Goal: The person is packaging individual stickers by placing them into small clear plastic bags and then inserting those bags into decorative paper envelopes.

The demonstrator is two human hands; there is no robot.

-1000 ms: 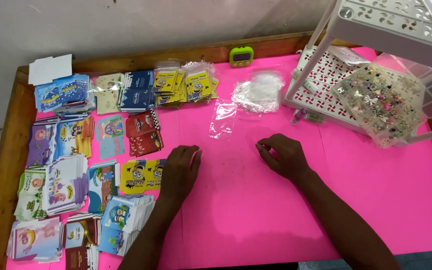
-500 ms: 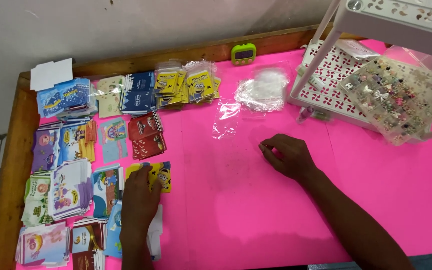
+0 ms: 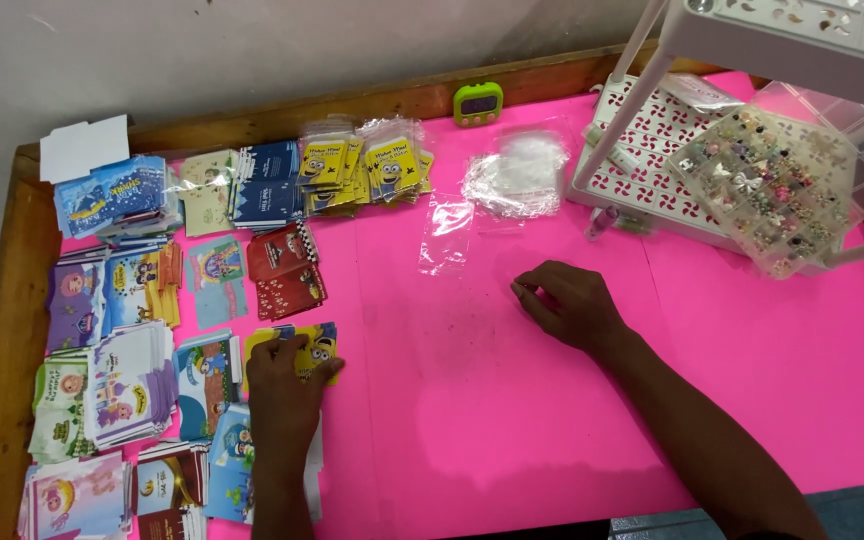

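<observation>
My left hand [image 3: 285, 375] lies flat on a small stack of yellow cartoon cards [image 3: 313, 346] at the left of the pink table top [image 3: 512, 420], fingers resting on the stack's near edge. My right hand [image 3: 567, 300] rests in the middle of the table with fingertips pinched together; whether something tiny is between them I cannot tell. A clear small plastic bag [image 3: 446, 234] lies flat just beyond and left of the right hand. A heap of clear bags [image 3: 518, 175] sits behind it.
Many stacks of printed cards [image 3: 122, 380] cover the left side. A white perforated rack [image 3: 652, 150] stands at the back right, holding a clear box of beads and charms [image 3: 767, 190]. A green timer [image 3: 478, 102] sits on the wooden rim [image 3: 2, 300].
My left hand has moved from the table's middle leftward onto the yellow cards. The right hand stayed nearly in place. The view shifted slightly.
</observation>
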